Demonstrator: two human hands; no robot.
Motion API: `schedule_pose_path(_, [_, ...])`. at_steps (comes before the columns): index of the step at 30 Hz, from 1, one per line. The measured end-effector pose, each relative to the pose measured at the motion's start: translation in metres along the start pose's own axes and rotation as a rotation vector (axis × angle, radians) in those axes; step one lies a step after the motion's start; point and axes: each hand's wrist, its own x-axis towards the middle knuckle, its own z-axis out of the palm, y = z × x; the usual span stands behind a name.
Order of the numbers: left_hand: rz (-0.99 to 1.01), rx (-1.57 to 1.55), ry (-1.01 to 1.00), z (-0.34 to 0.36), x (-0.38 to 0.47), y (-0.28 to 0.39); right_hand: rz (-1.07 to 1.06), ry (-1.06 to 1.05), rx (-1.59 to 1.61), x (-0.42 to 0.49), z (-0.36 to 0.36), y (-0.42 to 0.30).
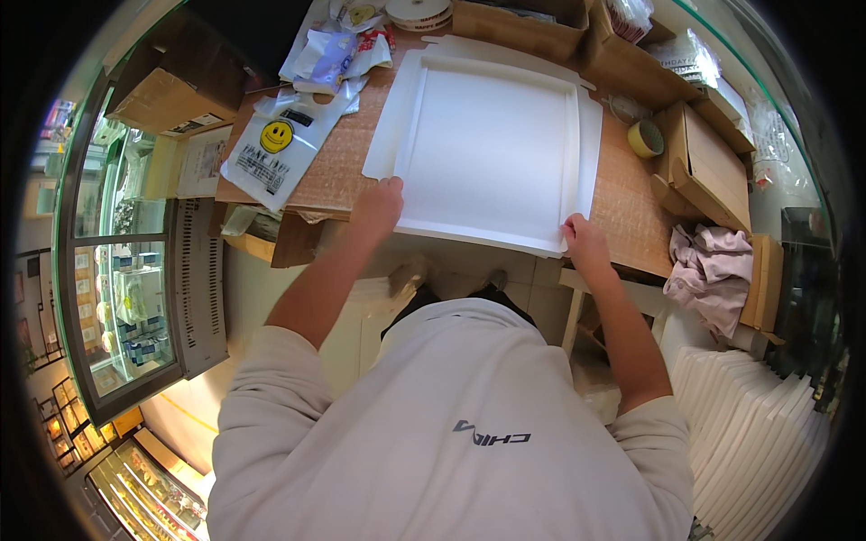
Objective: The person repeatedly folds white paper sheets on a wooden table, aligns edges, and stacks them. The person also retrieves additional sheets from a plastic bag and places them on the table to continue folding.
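Observation:
A large white cardboard box blank lies on the wooden table, its near edge reaching past the table's front. Its side flaps spread outward and shallow raised folds frame the middle panel. At its near left corner, my left hand pinches the cardboard between thumb and fingers. My right hand grips the near right corner in the same way.
Left on the wooden table lies a plastic bag with a smiley face. A tape roll, cardboard boxes and a crumpled pink cloth sit at right. Stacked white sheets stand lower right, a glass display case left.

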Motion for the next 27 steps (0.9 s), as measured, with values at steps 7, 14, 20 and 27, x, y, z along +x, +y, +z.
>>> schedule_pose_path(7, [0.380, -0.048, -0.076, -0.021, -0.006, -0.038, -0.264, -0.120, 0.127, -0.003, -0.023, 0.028])
schedule_pose_path(14, [0.451, -0.198, 0.012, -0.023, -0.005, -0.044, -0.164, -0.072, 0.292, -0.001, -0.012, 0.041])
schedule_pose_path(20, [0.345, -0.413, 0.022, -0.012, -0.017, -0.036, 0.078, -0.052, 0.550, -0.004, -0.004, 0.046])
schedule_pose_path(27, [0.330, -0.361, -0.002, -0.010, -0.015, -0.047, 0.062, -0.067, 0.494, -0.003, -0.003, 0.041])
